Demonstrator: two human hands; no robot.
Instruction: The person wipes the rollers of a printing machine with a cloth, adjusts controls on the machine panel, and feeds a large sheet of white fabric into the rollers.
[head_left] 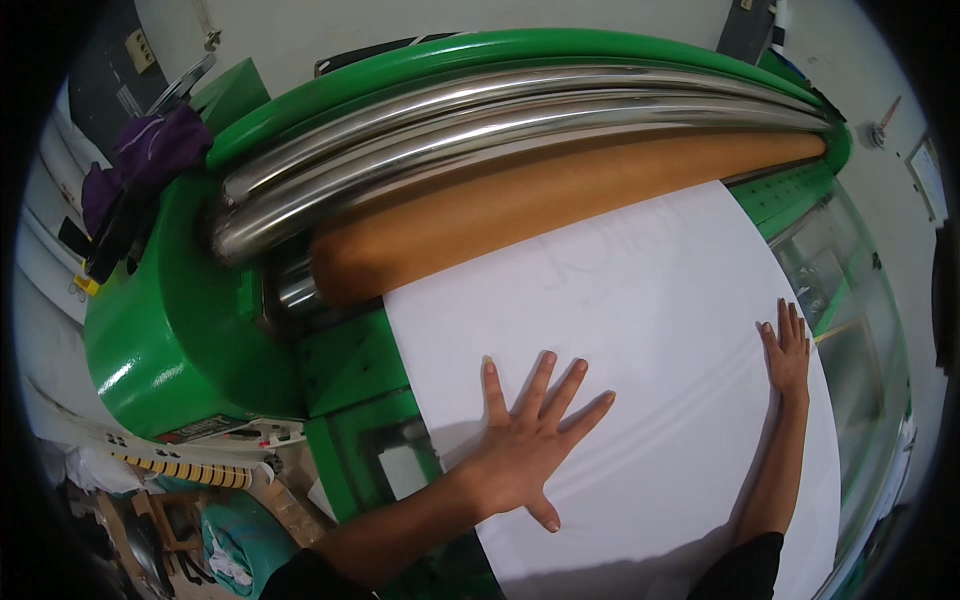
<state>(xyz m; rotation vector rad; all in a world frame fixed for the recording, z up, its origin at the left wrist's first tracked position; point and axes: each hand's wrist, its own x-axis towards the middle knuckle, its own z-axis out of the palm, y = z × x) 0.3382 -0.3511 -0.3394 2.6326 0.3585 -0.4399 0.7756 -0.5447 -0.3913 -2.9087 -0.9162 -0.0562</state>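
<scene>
A large white sheet [640, 400] lies over the bed of a green machine with rollers [210, 320]. Its far edge meets a long orange-brown roller [560, 205], and faint reversed marks show on it near there. My left hand [525, 450] rests palm down on the sheet, left of its middle, fingers spread wide. Close to the sheet's right edge is my right hand [790, 355], laid flat with fingers stretched out and thumb apart. Neither hand grips anything. Behind the orange-brown roller run shiny metal rollers [480, 150].
Purple cloth [160, 150] hangs over the machine's left end. A clear panel [860, 300] extends along the right side. Down at the left are a teal bag [240, 545], a wooden stool [165, 520] and a yellow-and-black striped strip [185, 470]. A green rail [540, 45] curves along the back.
</scene>
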